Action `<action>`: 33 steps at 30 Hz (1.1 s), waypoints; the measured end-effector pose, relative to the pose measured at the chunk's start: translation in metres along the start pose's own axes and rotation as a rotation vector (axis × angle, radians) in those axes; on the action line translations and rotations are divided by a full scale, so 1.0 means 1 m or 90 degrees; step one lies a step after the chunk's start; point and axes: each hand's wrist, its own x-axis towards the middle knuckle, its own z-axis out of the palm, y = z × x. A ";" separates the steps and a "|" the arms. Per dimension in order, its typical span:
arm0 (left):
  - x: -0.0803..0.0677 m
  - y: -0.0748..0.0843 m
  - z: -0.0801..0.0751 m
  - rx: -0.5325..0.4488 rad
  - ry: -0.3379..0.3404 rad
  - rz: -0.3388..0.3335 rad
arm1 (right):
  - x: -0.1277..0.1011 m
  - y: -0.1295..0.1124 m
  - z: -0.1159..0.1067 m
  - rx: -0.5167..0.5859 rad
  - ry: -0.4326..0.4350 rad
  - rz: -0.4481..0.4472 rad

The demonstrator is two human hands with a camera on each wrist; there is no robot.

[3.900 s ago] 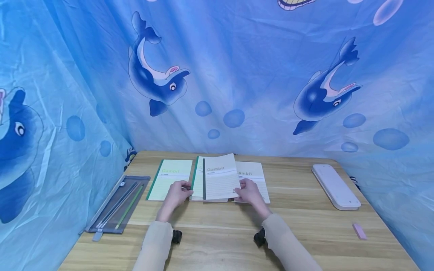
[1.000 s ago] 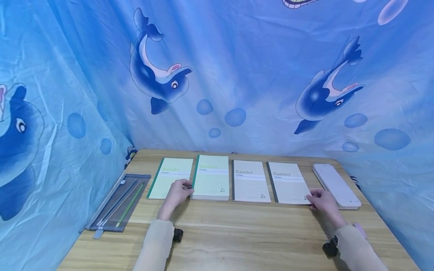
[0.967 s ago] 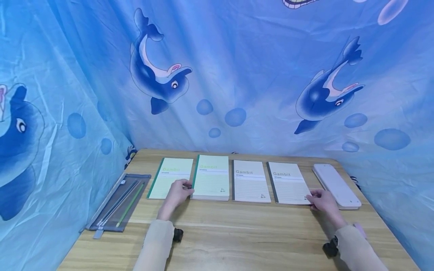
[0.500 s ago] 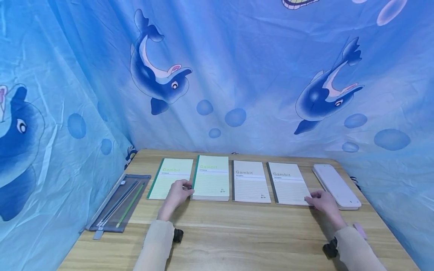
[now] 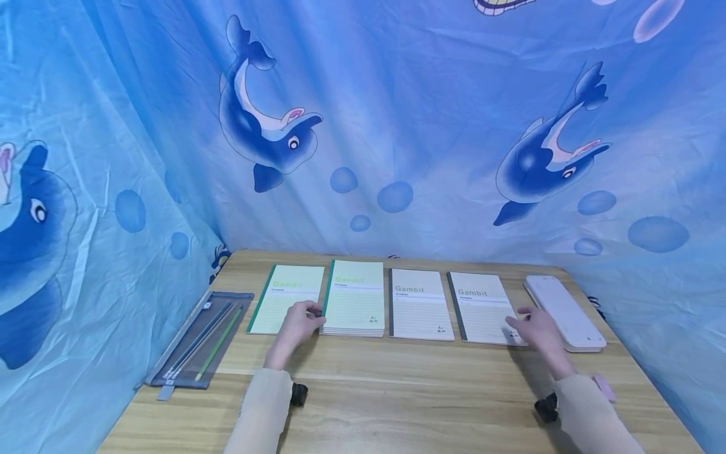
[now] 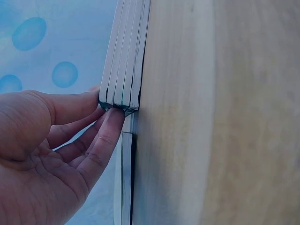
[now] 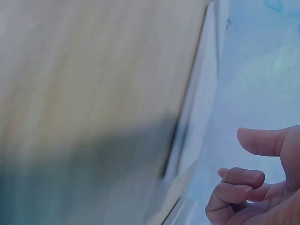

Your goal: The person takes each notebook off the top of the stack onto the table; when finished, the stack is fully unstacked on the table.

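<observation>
Notebook stack (image 5: pixel 354 297): in the head view we see it second in a row of four on the counter (image 5: pixel 397 391); our left hand (image 5: pixel 296 325) pinches its near-left corner.
Right hand (image 5: pixel 535 331): it has let go of the grey notebook (image 5: pixel 482 308), now laid flat, and hovers, fingers relaxed.
Left wrist view: fingers (image 6: pixel 105 140) clamp the stack (image 6: pixel 124 56).
Right wrist view: right hand (image 7: pixel 262 183) loosely curled, empty.
</observation>
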 end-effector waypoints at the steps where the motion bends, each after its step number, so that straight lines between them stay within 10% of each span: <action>1: 0.000 0.000 0.000 0.000 -0.001 0.002 | 0.001 -0.004 0.002 -0.001 0.000 -0.010; 33: 0.001 -0.003 0.001 -0.001 -0.002 0.000 | 0.005 -0.156 0.136 0.212 -0.105 -0.117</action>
